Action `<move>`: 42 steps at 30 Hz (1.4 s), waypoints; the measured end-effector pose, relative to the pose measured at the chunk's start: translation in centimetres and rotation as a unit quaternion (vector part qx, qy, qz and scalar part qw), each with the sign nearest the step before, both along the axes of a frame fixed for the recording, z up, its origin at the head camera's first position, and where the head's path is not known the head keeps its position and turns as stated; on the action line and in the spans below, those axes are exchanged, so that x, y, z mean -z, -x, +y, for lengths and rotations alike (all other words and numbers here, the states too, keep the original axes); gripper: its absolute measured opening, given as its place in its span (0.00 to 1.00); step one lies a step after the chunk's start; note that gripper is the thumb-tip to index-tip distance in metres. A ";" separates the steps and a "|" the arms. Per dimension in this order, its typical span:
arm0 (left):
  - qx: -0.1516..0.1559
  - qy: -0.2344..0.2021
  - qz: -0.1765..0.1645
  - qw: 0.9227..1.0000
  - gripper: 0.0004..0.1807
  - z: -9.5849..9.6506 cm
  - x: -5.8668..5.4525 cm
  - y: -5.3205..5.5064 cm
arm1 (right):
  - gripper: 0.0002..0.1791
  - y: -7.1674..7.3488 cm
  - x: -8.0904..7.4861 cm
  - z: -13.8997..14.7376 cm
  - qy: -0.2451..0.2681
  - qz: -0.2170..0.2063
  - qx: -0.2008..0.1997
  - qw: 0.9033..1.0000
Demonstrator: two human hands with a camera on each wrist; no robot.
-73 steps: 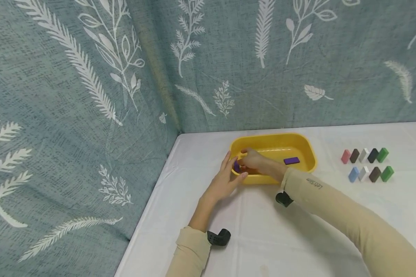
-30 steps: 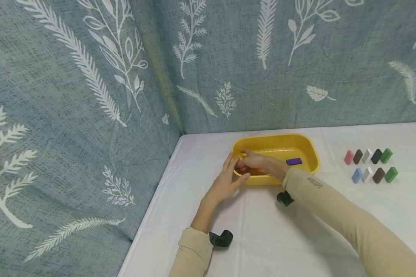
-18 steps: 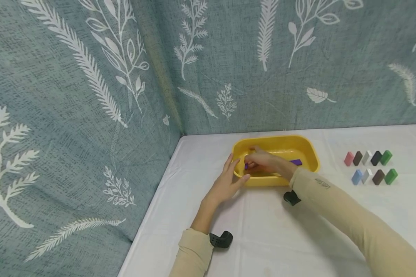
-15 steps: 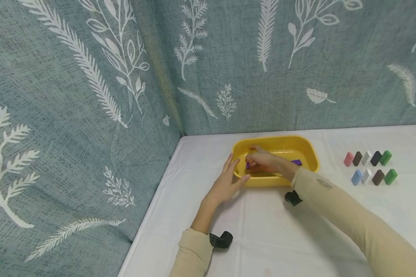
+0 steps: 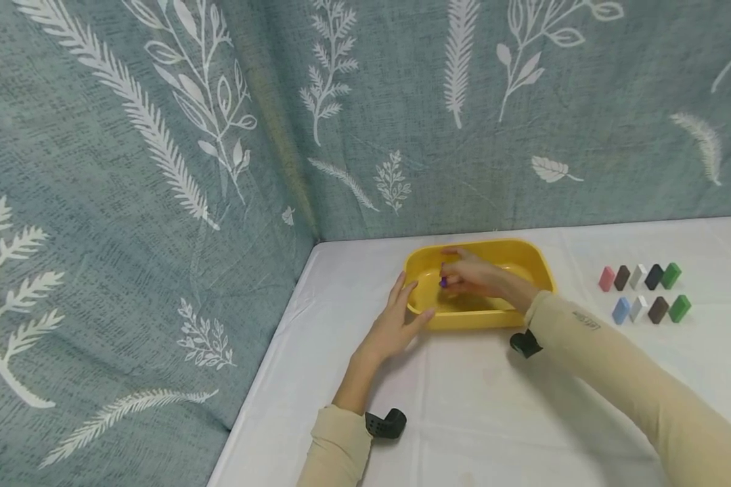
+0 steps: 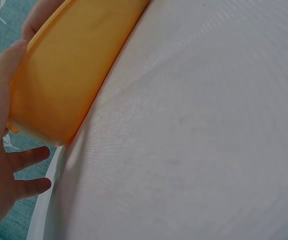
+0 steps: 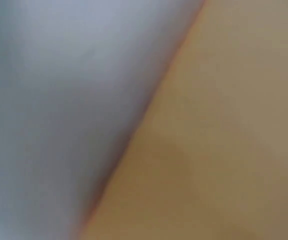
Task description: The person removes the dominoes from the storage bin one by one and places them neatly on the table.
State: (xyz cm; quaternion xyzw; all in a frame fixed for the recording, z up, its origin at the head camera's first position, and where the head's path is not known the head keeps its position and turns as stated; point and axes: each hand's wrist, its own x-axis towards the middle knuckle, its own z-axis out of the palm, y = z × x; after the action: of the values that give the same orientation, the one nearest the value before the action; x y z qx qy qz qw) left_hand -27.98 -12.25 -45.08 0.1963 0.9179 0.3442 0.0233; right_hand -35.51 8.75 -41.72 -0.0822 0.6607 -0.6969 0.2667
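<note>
Inside the yellow tub, my right hand pinches a small purple block between thumb and fingers, above the tub's left half. Most of that block is covered by the fingers. My left hand rests at the tub's near left corner, thumb on the near rim and spread, fairly straight fingers along the left side. In the left wrist view the thumb touches the orange-looking tub wall, while two fingers extend below it, apart from the wall. The right wrist view is blurred and shows no hand.
Two rows of small upright blocks stand right of the tub: pink, brown, white, black and green behind; blue, white, brown and green in front. A patterned curtain borders the white-covered table.
My right hand has moved right from the tub's left end and lifted slightly, carrying the purple block. The second purple block is now hidden behind my right arm. My left hand stays at the corner.
</note>
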 end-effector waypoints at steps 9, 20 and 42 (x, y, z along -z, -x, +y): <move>-0.004 -0.007 -0.003 1.000 0.44 0.0 -0.2 -0.1 | 0.39 0.2 -2.0 4.3 0.015 0.048 0.008 0.999; -0.004 -0.003 -0.002 1.000 0.43 0.0 0.0 -0.3 | 0.40 -1.1 -3.9 11.6 0.019 0.042 0.067 0.997; -0.004 -0.001 -0.001 1.000 0.43 0.1 -0.1 0.0 | 0.37 -5.1 -4.3 28.3 -0.015 0.139 0.187 0.972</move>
State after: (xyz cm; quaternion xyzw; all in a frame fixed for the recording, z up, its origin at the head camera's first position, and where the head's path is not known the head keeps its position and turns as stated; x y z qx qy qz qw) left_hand -27.97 -12.14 -45.00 0.1924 0.9181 0.3457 0.0221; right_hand -30.41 37.10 -37.43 -0.0490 0.7054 -0.7061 0.0386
